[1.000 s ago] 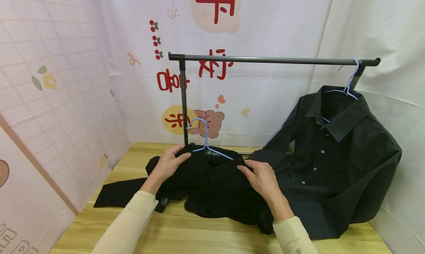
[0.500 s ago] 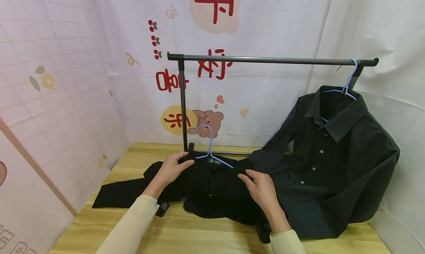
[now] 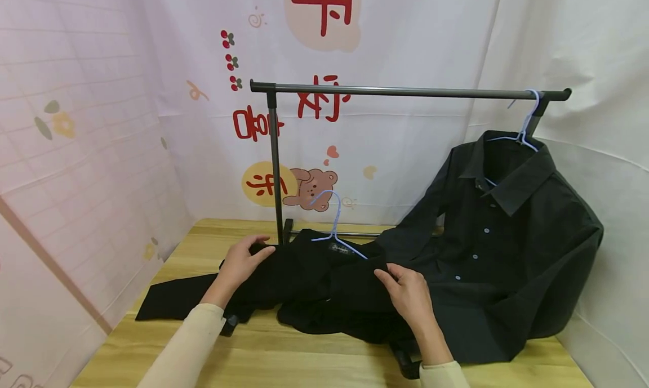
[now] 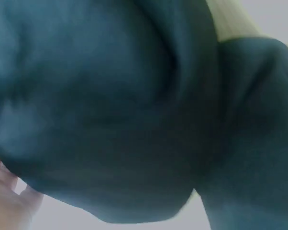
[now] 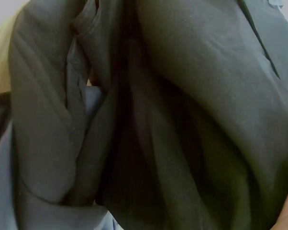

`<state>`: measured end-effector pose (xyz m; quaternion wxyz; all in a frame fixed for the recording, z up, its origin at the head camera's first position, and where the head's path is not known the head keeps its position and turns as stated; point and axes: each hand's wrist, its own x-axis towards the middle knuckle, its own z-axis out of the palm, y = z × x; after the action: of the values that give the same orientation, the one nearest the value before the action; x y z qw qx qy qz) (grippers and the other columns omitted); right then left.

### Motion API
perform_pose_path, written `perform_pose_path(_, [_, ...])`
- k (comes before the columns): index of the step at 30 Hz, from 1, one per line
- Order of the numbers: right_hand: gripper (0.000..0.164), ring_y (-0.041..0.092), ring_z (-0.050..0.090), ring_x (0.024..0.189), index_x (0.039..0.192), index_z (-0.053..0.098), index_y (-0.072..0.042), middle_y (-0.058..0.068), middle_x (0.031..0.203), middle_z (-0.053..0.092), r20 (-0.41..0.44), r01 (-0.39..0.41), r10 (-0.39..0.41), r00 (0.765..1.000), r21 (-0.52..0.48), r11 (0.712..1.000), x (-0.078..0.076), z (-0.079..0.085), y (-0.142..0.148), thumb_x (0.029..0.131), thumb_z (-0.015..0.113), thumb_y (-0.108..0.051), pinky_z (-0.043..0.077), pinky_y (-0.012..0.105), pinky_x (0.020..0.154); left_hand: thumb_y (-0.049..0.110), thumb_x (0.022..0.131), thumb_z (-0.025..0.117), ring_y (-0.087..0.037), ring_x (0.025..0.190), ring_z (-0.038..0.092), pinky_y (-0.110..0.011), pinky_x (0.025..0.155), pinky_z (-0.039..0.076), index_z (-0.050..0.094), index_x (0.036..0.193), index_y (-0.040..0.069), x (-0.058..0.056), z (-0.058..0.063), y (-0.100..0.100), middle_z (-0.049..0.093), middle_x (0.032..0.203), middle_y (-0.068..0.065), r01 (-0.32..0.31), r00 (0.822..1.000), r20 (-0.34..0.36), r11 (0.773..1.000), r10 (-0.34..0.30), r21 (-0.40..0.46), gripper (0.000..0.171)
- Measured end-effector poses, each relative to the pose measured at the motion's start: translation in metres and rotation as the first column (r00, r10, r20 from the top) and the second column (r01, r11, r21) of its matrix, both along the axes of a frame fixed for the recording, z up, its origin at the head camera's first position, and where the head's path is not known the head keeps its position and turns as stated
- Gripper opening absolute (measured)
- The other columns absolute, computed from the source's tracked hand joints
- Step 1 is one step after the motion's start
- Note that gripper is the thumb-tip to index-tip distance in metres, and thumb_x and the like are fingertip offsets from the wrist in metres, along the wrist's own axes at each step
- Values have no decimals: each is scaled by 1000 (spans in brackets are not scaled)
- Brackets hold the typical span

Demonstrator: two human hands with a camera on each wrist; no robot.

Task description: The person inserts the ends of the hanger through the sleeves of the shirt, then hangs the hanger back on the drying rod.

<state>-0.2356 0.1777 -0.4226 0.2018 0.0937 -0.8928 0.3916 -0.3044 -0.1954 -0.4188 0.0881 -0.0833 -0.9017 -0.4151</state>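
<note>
In the head view a crumpled black shirt [image 3: 304, 281] lies in folds over the table, with a light-blue hanger [image 3: 336, 213] standing up out of its neck opening. My left hand [image 3: 238, 267] grips the cloth at the shirt's left shoulder between thumb and fingers. On the other side, my right hand [image 3: 409, 292] pinches the cloth below the hanger's right arm. Dark fabric [image 4: 110, 120] fills most of the left wrist view, the hand at its lower left edge. Folds of the shirt [image 5: 196, 120] fill the right wrist view too. The hanger's arm ends are hidden inside the shirt.
A dark metal clothes rack [image 3: 395, 89] stands at the back of the wooden table [image 3: 274, 354]. From its right end a second black buttoned shirt [image 3: 512, 236] hangs on another light-blue hanger [image 3: 528, 120], its sleeve reaching toward the first shirt. A printed curtain [image 3: 405, 151] closes the back.
My left hand has slid left from beside the hanger to the shoulder. The hanger and neck opening have dropped slightly and shifted right, and my right hand has moved a little right and down.
</note>
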Motion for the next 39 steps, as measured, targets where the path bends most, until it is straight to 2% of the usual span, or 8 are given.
perform_pose_path(7, [34, 14, 38, 51, 72, 60, -15, -5, 55, 36, 88, 78, -73, 993, -52, 996, 3, 3, 8, 96, 65, -38, 32, 29, 54, 50, 97, 60, -39, 134, 42, -56, 108, 33, 51, 143, 8, -1, -9, -28, 48, 145, -19, -43, 995, 94, 995, 35, 88, 63])
perform_pose_path(12, [37, 16, 39, 51, 73, 61, -13, -3, 55, 38, 134, 152, -140, 981, -85, 985, 6, 5, 16, 97, 63, -42, 33, 30, 54, 47, 97, 62, -38, 122, 53, -54, 100, 42, 55, 137, 6, 1, -15, -43, 57, 134, -18, -37, 993, 116, 999, 32, 39, 58])
perform_pose_path(22, [53, 19, 32, 47, 62, 37, -12, -1, 54, 31, 114, 338, -325, 939, -128, 932, 6, 4, 31, 97, 63, -42, 26, 31, 48, 22, 97, 65, -32, 98, 61, -49, 85, 49, 68, 112, 4, 8, -30, -68, 67, 110, -14, -53, 991, 119, 990, 69, -130, 23])
perform_pose_path(28, [54, 20, 32, 49, 61, 35, -13, 0, 55, 31, 128, 407, -391, 911, -139, 903, 6, 3, 36, 97, 64, -41, 26, 32, 50, 22, 97, 66, -38, 104, 61, -54, 86, 48, 68, 107, 2, 11, -38, -80, 67, 110, -16, -58, 994, 83, 975, 77, -216, 22])
perform_pose_path(31, [53, 22, 37, 51, 61, 37, -12, 1, 55, 33, 118, 420, -405, 906, -148, 895, 6, 3, 37, 97, 64, -39, 42, 37, 63, 22, 96, 66, -43, 110, 58, -57, 89, 46, 67, 110, 1, 12, -41, -84, 65, 114, -20, -41, 994, 91, 969, 65, -243, 25])
perform_pose_path(33, [52, 23, 41, 53, 60, 39, -11, 1, 54, 34, 107, 430, -418, 902, -154, 890, 6, 2, 38, 97, 64, -37, 46, 43, 81, 22, 97, 65, -44, 110, 57, -58, 89, 46, 65, 112, -1, 13, -43, -86, 64, 116, -22, -37, 993, 96, 964, 64, -262, 27])
perform_pose_path(36, [50, 26, 45, 58, 60, 43, -10, 3, 54, 38, 93, 444, -434, 896, -160, 882, 5, 2, 40, 97, 65, -35, 43, 46, 86, 20, 97, 65, -43, 105, 59, -57, 86, 46, 65, 112, -2, 13, -45, -88, 64, 115, -23, -54, 993, 80, 953, 81, -297, 27])
perform_pose_path(39, [51, 25, 43, 56, 58, 43, -10, 2, 53, 37, 103, 472, -461, 881, -164, 866, 5, 2, 42, 97, 65, -36, 39, 39, 63, 19, 95, 67, -41, 99, 61, -58, 84, 46, 67, 108, 0, 12, -47, -92, 65, 112, -21, -78, 994, 50, 935, 102, -345, 23])
